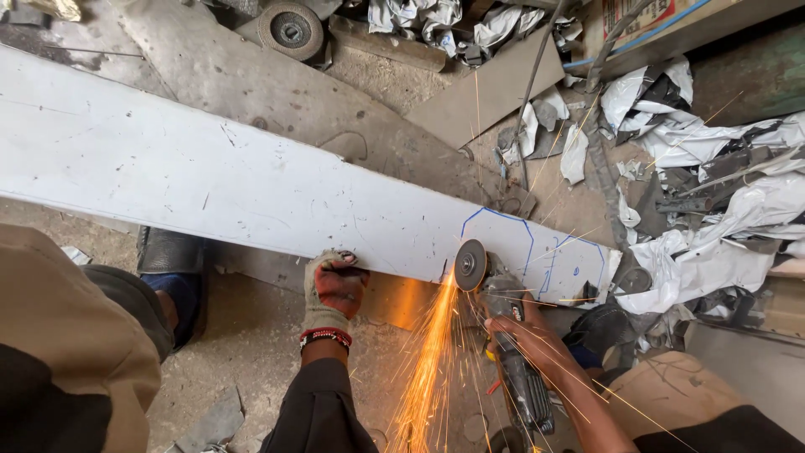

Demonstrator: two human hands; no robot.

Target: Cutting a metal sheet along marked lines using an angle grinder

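White metal sheet pinned by gloved left hand | right hand grips angle grinder cutting its near edge

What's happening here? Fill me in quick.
A person is cutting a long white metal sheet with an angle grinder. The right hand holds the grinder, its disc at the sheet's near edge beside blue marker lines, throwing sparks downward. The gloved left hand presses the sheet's edge.

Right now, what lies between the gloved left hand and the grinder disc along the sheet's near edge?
Head view: only bare white sheet edge between the left hand and the grinder disc; sparks fall just below it.
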